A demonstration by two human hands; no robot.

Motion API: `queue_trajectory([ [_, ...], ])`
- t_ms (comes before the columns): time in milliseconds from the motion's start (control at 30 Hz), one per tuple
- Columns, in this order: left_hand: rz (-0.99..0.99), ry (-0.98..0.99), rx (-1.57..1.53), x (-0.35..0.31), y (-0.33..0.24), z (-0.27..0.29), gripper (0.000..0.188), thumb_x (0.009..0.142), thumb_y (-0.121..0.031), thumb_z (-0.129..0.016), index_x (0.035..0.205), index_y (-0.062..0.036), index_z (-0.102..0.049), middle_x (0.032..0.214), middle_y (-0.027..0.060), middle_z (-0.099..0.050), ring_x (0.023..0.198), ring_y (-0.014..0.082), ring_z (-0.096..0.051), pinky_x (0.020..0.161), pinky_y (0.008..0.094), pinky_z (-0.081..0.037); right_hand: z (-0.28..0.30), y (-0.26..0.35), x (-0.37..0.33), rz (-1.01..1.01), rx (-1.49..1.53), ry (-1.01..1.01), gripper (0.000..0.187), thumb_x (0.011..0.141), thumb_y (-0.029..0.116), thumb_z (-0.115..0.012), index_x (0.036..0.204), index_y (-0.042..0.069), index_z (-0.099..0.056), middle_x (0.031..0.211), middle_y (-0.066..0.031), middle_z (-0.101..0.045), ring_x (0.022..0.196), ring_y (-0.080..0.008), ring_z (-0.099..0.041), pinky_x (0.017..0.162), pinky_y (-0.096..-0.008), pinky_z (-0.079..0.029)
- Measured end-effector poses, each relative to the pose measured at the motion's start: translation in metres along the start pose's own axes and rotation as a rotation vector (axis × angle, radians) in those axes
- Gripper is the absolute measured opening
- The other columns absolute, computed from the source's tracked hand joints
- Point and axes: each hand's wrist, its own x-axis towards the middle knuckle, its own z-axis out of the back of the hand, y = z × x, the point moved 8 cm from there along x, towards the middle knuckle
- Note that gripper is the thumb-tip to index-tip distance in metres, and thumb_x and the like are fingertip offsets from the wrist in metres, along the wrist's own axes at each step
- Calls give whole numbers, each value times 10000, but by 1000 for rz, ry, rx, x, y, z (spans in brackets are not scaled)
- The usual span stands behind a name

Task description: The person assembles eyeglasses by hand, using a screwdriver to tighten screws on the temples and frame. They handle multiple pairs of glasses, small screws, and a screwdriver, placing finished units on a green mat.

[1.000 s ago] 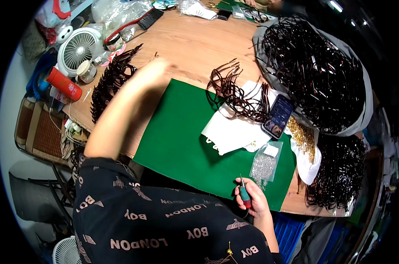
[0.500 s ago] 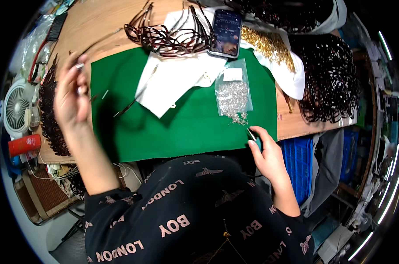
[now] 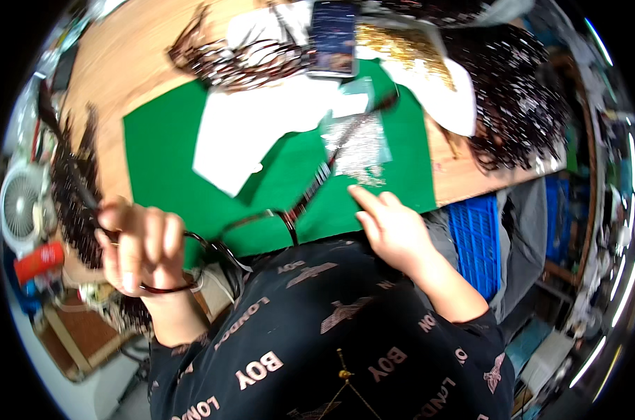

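Note:
My left hand point(image 3: 141, 245), at the left by the mat's near corner, is closed around dark brown eyeglasses point(image 3: 314, 183). One temple arm stretches up and right across the green mat point(image 3: 163, 168), blurred toward its tip; another blurred dark arm rises left of the hand. My right hand point(image 3: 398, 234) is over the mat's near right part, its index finger pointing at loose small silver parts point(image 3: 366, 175). Its thumb is a little apart and its other fingers look curled; their inner side is hidden. Those parts lie at the mouth of a clear plastic bag point(image 3: 358, 140) full of similar ones.
White cloth point(image 3: 226, 143) lies on the mat, with piled brown frames point(image 3: 254, 63) and a phone point(image 3: 333, 38) behind it. Gold parts point(image 3: 405, 52) on white cloth and a heap of dark frames point(image 3: 517, 98) stand right. A fan point(image 3: 25, 199) is at far left; a blue crate point(image 3: 475, 245) stands below the table edge.
My left hand has come down and nearer with the eyeglasses, which now extend over the mat. My right hand moved slightly left; the teal-handled tool seen in it no longer shows. The view shifted.

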Motion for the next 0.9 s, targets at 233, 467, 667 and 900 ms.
queue_trajectory([
  [233, 332, -163, -341, -9, 101, 16, 267, 970, -209, -334, 1087, -33, -497, 477, -61, -433, 427, 75, -293, 451, 232, -247, -8, 4, 2, 84, -113, 62, 424, 832, 167, -512, 1245, 85, -465, 809, -183, -531, 657, -291, -590, 540, -365, -487],
  [467, 447, -216, -455, -16, 137, 14, 305, 971, -180, -316, 1116, 2, -512, 512, -36, -445, 421, 82, -298, 442, 233, -268, -13, 0, -2, 59, -196, 54, 436, 821, 170, -537, 1242, 97, -456, 859, -163, -534, 647, -244, -608, 549, -323, -503],
  [667, 449, -228, -474, -15, 134, 15, 287, 969, -182, -319, 1118, -13, -497, 522, -43, -434, 424, 80, -287, 449, 235, -260, -10, 1, 1, 42, -191, 104, 495, 791, 134, -525, 1276, 116, -429, 864, -181, -529, 644, -286, -607, 568, -353, -502],
  [900, 518, -323, -525, -24, 142, 19, 212, 966, -230, -327, 1012, -60, -446, 503, -51, -370, 438, 86, -259, 471, 240, -232, -5, 4, 2, 21, -195, 29, 398, 813, 161, -528, 1209, 162, -491, 773, -159, -532, 584, -312, -586, 540, -381, -496],
])
